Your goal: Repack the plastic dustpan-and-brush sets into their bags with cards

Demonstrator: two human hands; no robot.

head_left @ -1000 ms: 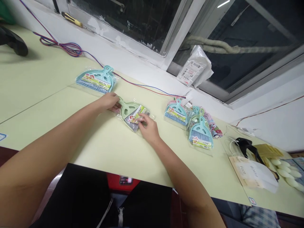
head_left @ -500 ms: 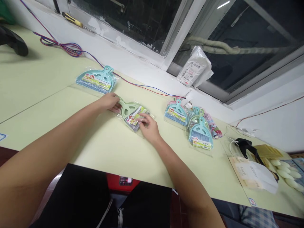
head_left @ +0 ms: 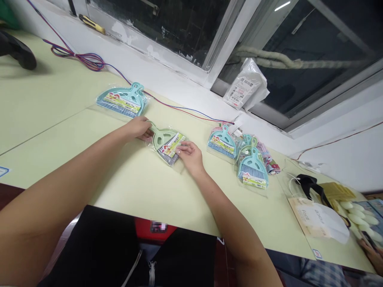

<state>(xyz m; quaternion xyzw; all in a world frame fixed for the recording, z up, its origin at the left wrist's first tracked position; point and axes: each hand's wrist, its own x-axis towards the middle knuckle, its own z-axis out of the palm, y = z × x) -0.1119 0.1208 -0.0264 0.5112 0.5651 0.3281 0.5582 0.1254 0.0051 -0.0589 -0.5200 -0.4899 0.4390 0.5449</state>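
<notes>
A green dustpan and brush set (head_left: pixel 163 136) in a clear plastic bag lies on the table in front of me. My left hand (head_left: pixel 140 129) grips it by the handle end, its fingers partly hidden. At the opposite, brush end, my right hand (head_left: pixel 191 156) pinches the bag's edge beside the yellow-and-white label card (head_left: pixel 175 144). The dark bristles show under the card. Just beyond my left hand rests a bagged blue dustpan set (head_left: pixel 121 99).
More bagged dustpan sets (head_left: pixel 253 169) lie in a group to the right. A coiled cable (head_left: pixel 89 61) runs along the wall. A screwdriver (head_left: pixel 92 24) lies on the sill. Far right are a paper bag (head_left: pixel 308 219) and another person's hand (head_left: pixel 371 253).
My right hand has shifted slightly right, from over the label to the bag's edge, and the card shows more fully. The other person's hand has appeared at the far right.
</notes>
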